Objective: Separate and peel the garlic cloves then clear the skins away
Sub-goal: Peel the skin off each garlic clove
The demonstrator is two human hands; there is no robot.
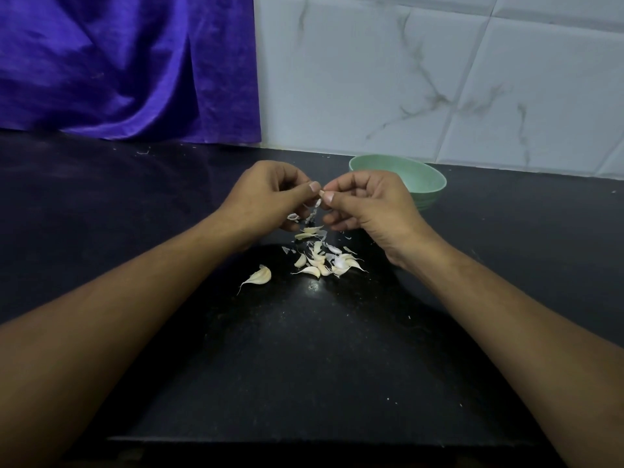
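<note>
My left hand (270,194) and my right hand (368,204) meet above the black counter (304,366), both pinching one small garlic clove (321,193) between thumbs and fingertips. A strip of papery skin (315,211) hangs down from the clove. Below the hands lies a loose pile of garlic cloves and skins (324,260). One larger unpeeled clove (260,276) lies apart, left of the pile.
A pale green bowl (425,179) stands just behind my right hand, near the marble-tiled wall (439,79). A purple cloth (118,69) hangs at the back left. The counter's front edge (304,442) runs close to me.
</note>
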